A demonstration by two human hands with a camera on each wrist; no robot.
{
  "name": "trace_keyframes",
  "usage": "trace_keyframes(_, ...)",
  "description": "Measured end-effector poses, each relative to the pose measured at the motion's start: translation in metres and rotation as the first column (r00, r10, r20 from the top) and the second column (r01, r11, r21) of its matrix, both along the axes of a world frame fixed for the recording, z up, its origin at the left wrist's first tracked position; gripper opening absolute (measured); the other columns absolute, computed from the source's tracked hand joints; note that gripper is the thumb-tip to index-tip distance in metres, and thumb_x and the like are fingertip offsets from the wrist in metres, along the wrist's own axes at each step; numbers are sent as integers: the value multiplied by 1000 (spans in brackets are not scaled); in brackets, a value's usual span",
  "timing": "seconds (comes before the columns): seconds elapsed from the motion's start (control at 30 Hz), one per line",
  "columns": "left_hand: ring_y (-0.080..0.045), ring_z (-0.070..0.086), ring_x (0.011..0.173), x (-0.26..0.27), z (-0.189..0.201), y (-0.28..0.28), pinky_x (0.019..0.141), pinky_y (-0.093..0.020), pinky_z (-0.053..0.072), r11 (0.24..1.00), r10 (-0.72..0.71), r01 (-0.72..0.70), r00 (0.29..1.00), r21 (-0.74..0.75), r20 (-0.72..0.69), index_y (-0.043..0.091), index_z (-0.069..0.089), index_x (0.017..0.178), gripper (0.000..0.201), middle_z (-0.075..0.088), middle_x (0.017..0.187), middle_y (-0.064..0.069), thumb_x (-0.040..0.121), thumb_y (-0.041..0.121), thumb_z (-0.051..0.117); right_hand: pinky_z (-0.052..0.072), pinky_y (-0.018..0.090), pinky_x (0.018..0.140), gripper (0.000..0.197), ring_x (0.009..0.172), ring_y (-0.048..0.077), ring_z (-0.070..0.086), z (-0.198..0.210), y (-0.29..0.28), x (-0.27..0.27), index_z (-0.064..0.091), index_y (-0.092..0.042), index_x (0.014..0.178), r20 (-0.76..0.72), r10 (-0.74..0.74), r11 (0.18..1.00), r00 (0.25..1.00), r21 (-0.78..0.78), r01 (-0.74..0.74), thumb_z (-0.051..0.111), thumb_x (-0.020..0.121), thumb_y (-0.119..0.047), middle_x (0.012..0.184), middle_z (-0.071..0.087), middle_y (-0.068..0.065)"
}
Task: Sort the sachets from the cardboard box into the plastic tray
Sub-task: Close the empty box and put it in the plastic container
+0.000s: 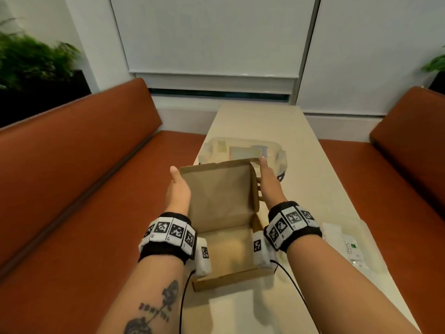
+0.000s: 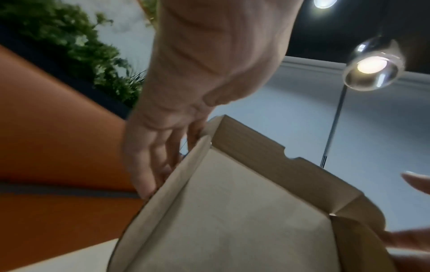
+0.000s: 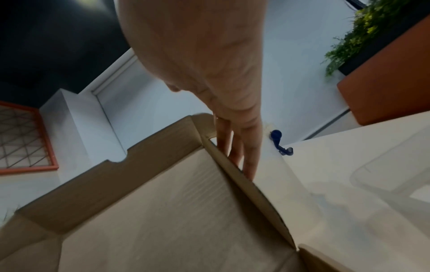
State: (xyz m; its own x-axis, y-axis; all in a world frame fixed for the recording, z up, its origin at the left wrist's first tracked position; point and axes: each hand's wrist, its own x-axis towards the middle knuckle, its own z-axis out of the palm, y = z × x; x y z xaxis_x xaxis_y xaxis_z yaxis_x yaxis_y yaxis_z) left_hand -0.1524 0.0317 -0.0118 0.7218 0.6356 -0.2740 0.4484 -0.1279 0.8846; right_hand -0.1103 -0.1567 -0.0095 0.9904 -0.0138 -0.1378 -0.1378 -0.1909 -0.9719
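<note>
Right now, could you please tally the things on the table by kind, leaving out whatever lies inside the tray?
Cardboard box: 1
Clear plastic tray: 1
White packets by the right forearm: 2, as far as the blur shows
Total: 4

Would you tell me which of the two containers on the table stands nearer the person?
The open cardboard box, between both hands; the clear plastic tray sits beyond its raised lid.
</note>
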Motion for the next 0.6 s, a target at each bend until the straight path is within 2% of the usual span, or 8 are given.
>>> trace_keyframes(0.1, -30, 52, 120, -10, -1, -3, 106, -47, 37, 983, 46, -28, 994, -179, 97, 13, 51, 131, 91, 55, 132, -13, 85, 75, 3, 34, 49, 107, 81, 126, 25, 46, 2, 2, -11, 33, -31, 144, -18, 7, 989, 1000, 148, -4, 16, 82, -80, 138, 49, 5)
trace_keyframes(0.2, -34, 41, 132, -19, -1, 3, 110, -56, 29, 918, 107, -36, 981, -396, 159, 20, 38, 143, 102, 46, 143, -12, 73, 86, 5, 43, 44, 89, 84, 100, 19, 57, 3, 1, -21, 36, -33, 140, -88, -17, 968, 996, 249, 39, 16, 77, -85, 111, 60, 2)
trace_keyframes(0.3, -36, 29, 140, -29, 3, 9, 111, -62, 21, 904, 128, -48, 979, -426, 161, 28, 21, 150, 105, 31, 153, -11, 67, 91, 6, 44, 49, 92, 90, 93, 21, 58, 2, 0, -28, 25, -32, 146, -105, -32, 968, 994, 244, 57, 15, 76, -86, 106, 60, 4)
trace_keyframes(0.37, -36, 35, 136, -36, 4, 12, 110, -62, 23, 914, 77, -1, 982, -407, 171, 24, 33, 145, 105, 41, 147, -12, 68, 90, 6, 45, 46, 88, 83, 93, 19, 57, 3, 0, -34, 30, -33, 143, -74, -12, 979, 997, 202, 27, 18, 78, -84, 114, 58, 4)
trace_keyframes(0.43, -34, 50, 121, -43, 1, 12, 106, -60, 32, 905, 16, 75, 978, -418, 210, 18, 53, 127, 102, 58, 128, -13, 70, 89, 6, 48, 43, 83, 69, 96, 19, 57, 4, -1, -40, 46, -32, 126, -42, 7, 991, 999, 132, -1, 29, 80, -81, 115, 57, 1)
trace_keyframes(0.47, -32, 54, 114, -46, 0, 12, 104, -58, 35, 896, 0, 101, 974, -433, 228, 18, 56, 124, 100, 61, 122, -13, 72, 88, 7, 51, 43, 82, 61, 97, 21, 57, 4, -1, -43, 50, -28, 115, -26, -1, 996, 1000, 95, 4, 37, 81, -77, 114, 59, 1)
trace_keyframes(0.53, -27, 54, 108, -50, -4, 12, 105, -54, 36, 880, -33, 143, 970, -453, 242, 17, 53, 125, 97, 63, 120, -11, 73, 88, 12, 54, 45, 82, 52, 98, 24, 58, 0, -2, -46, 55, -19, 104, -14, -32, 999, 999, 26, 32, 53, 82, -65, 109, 61, 4)
trace_keyframes(0.6, -26, 53, 115, -54, -8, 12, 106, -52, 35, 877, -59, 165, 969, -451, 239, 16, 47, 133, 88, 60, 125, -11, 78, 83, 29, 56, 42, 78, 43, 98, 24, 59, -6, -2, -50, 54, -15, 99, -26, -44, 999, 999, -6, 44, 66, 80, -51, 107, 61, 7)
